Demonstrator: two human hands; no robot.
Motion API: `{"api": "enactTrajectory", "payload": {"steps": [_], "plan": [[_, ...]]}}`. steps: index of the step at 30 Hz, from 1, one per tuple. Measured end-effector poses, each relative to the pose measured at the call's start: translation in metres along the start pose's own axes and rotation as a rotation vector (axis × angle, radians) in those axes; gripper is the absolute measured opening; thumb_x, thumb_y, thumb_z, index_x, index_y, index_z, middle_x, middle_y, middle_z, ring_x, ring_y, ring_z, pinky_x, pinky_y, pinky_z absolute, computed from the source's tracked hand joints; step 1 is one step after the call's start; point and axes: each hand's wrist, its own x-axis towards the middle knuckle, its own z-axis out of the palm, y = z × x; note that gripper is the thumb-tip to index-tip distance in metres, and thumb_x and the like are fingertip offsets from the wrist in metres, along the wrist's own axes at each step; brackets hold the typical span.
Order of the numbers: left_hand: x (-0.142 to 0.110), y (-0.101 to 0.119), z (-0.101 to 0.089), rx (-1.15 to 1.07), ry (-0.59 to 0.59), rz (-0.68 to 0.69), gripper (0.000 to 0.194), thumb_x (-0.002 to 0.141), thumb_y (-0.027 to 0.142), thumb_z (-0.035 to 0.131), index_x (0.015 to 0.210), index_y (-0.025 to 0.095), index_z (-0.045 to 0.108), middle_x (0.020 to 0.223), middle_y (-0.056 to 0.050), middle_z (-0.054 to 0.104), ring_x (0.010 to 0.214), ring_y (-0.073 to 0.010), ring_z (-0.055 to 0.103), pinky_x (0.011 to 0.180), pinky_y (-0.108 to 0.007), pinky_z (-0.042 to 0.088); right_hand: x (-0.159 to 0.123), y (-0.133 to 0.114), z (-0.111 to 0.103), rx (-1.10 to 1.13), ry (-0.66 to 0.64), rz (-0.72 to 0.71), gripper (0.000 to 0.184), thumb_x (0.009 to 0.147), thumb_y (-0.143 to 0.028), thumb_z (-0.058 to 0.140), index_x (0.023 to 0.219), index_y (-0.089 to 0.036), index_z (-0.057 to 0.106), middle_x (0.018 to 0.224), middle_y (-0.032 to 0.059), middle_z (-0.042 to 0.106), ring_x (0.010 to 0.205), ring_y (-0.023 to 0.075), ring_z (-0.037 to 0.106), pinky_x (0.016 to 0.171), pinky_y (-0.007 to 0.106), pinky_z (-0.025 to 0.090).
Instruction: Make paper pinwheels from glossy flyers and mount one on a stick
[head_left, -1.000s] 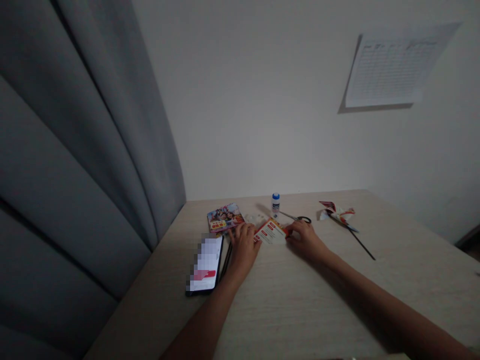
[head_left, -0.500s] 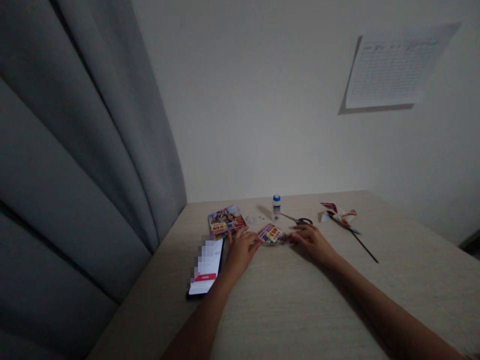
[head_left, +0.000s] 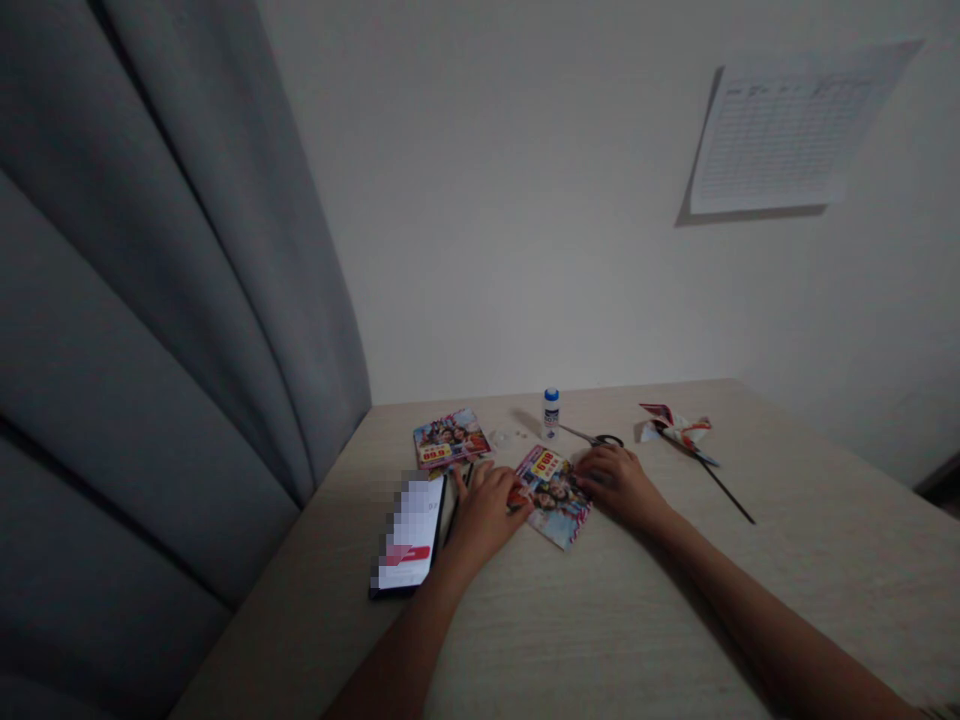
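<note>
On the desk (head_left: 675, 600), blue-capped glue bottle (head_left: 551, 413)

Dim, soft light, with the curtain (head_left: 157, 330) bowed by edge distortion.

I'm watching through the head-worn camera, looking forward and down across the desk (head_left: 600, 620) toward the far wall (head_left: 525, 220), close above the left hand (head_left: 484, 515) and right hand (head_left: 619, 487), with a grey curtain (head_left: 150, 350) filling the left side.
</note>
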Motion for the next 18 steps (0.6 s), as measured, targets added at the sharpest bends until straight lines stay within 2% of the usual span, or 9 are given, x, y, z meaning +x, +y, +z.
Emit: {"api": "enactTrajectory", "payload": {"steps": [2,4,8,13,18], "plan": [[0.0,-0.001,0.001,0.006,0.009,-0.009,0.031,0.085,0.04,0.069,0.114,0.027,0.064,0.128,-0.005,0.066,0.136,-0.0332,0.041,0.114,-0.072,0.002,0.001,0.005,-0.002,-0.076,0.073,0.072,0.027,0.095,-0.035,0.054,0.109,-0.025,0.074,0.118,0.008,0.071,0.113,0.0268,0.059,0.097,0.043,0.043],[0.0,-0.001,0.002,0.009,0.014,-0.015,0.034,0.086,0.04,0.069,0.116,0.027,0.063,0.128,-0.006,0.065,0.135,-0.0332,0.041,0.113,-0.073,0.003,0.001,0.01,-0.004,-0.202,0.133,0.171,0.031,0.097,-0.032,0.049,0.117,-0.023,0.072,0.124,0.0093,0.069,0.115,0.0292,0.057,0.096,0.044,0.043],[0.001,0.0,0.001,-0.001,0.011,-0.025,0.032,0.086,0.037,0.069,0.118,0.028,0.064,0.125,-0.005,0.066,0.133,-0.0316,0.044,0.114,-0.072,0.001,-0.001,0.016,-0.006,-0.39,0.081,0.28,0.035,0.1,-0.03,0.046,0.126,-0.023,0.067,0.129,0.0086,0.068,0.122,0.0332,0.051,0.095,0.046,0.04],[0.002,0.003,-0.002,-0.018,0.025,-0.048,0.032,0.085,0.034,0.071,0.116,0.028,0.067,0.124,-0.006,0.067,0.128,-0.0305,0.047,0.115,-0.069,0.005,-0.001,0.011,-0.011,-0.454,0.002,0.324,0.03,0.099,-0.028,0.046,0.109,-0.023,0.074,0.118,0.009,0.072,0.116,0.0306,0.055,0.091,0.042,0.039],[0.003,0.004,-0.002,-0.02,0.051,-0.07,0.034,0.085,0.028,0.07,0.119,0.028,0.067,0.128,-0.006,0.065,0.129,-0.0315,0.045,0.114,-0.069,0.009,0.003,0.006,-0.021,-0.432,-0.029,0.36,0.024,0.095,-0.033,0.055,0.099,-0.023,0.076,0.109,0.0087,0.075,0.113,0.0307,0.055,0.088,0.04,0.037]]}}
